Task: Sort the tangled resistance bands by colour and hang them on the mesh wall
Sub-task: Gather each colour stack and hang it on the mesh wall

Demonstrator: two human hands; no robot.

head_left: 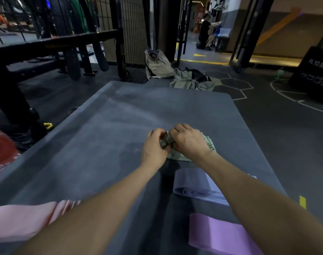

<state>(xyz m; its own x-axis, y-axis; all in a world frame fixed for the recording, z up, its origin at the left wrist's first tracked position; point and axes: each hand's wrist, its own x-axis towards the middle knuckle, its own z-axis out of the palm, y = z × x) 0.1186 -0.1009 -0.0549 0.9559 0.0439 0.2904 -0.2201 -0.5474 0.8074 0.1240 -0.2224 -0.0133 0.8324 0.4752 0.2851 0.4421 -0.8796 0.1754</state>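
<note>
Both hands, left hand (154, 148) and right hand (189, 139), pinch the green bands (208, 144) mid-table (102, 126) to work a tangle loose, while pink stack (19, 221), grey-lilac stack (192, 184) and purple stack (215, 234) lie sorted near, mesh wall (133, 30) far behind.

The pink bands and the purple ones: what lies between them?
In the head view, the person's left forearm crosses between the pink bands and the purple bands, over bare grey mat.

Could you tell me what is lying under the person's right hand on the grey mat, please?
Pale green bands fan out from under the right hand, resting on the grey mat. Both it and the left hand grip a bunched part; how many bands there are is hidden.
</note>
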